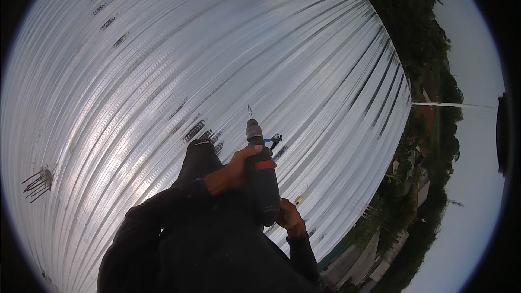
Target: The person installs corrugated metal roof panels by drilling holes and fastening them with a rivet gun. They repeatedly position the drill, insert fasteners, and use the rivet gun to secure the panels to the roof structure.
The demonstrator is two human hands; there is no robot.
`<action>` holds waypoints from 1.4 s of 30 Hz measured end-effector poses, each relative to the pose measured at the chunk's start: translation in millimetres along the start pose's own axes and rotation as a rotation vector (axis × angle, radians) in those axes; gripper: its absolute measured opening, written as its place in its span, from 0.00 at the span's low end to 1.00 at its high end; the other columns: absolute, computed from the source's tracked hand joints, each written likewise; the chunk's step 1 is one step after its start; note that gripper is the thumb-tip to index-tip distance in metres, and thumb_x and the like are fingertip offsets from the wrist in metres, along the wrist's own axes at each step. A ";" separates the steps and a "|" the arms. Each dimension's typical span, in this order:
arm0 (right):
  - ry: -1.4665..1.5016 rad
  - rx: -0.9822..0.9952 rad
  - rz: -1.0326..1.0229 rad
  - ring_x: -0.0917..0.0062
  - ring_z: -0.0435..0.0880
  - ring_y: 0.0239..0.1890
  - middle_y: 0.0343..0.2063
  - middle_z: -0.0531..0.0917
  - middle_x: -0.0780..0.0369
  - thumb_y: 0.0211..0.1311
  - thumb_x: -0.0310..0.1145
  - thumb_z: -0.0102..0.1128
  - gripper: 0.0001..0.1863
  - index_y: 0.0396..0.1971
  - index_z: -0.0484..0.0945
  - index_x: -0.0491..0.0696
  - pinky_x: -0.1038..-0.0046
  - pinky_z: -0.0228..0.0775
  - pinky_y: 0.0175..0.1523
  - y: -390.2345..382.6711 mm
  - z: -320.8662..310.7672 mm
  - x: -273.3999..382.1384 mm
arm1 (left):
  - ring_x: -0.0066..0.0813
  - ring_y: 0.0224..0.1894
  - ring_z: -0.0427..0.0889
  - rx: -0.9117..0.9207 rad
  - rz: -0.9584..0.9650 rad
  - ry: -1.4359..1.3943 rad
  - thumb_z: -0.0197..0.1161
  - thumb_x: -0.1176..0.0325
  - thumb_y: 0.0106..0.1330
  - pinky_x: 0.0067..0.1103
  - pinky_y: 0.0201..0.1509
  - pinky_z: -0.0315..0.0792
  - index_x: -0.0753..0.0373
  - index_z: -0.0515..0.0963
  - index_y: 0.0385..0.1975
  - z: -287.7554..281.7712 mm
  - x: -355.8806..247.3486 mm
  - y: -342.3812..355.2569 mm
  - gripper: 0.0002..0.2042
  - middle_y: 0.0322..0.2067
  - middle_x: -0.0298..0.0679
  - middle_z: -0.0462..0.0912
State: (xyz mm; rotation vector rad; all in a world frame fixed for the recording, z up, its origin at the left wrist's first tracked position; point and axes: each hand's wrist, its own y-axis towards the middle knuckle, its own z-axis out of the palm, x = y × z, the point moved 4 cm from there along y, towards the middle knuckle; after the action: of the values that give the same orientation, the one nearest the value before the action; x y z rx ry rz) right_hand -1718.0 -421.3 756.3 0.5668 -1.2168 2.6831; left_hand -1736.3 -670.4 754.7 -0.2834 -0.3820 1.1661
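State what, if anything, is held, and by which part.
A drill: left hand holds it just behind the chuck; right hand is at its rear, grip hidden.

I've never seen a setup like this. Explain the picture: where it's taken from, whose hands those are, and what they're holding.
There's no machine doing the work: these are a person's own bare hands. The camera sits on their head, looking down, and its wide fisheye lens bends straight edges into curves.

The left hand grips a dark power drill with a red band, just behind its chuck. The right hand is at the drill's rear end; its fingers are partly hidden. A slim bit points away from the person.

Below spreads a shiny, ribbed metal surface. Near the drill is a blue-and-black item, too small to identify. Toward the left edge is a cluster of dark rods. Beyond the metal, on the right, are trees.
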 end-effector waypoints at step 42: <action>-0.457 -0.549 -0.312 0.63 0.85 0.51 0.53 0.78 0.53 0.58 0.37 0.73 0.35 0.64 0.70 0.46 0.66 0.76 0.56 439.0 -70.5 238.9 | 0.44 0.50 0.76 -0.237 -0.201 -0.118 0.47 0.34 0.70 0.43 0.51 0.78 0.64 0.72 0.55 -194.5 -335.2 414.1 0.35 0.50 0.49 0.76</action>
State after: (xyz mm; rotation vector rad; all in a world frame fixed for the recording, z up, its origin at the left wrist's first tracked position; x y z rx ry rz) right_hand -2079.5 -665.7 502.7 1.1864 -1.7131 1.8964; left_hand -2111.8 -832.2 361.8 -0.3742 -0.6400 0.9424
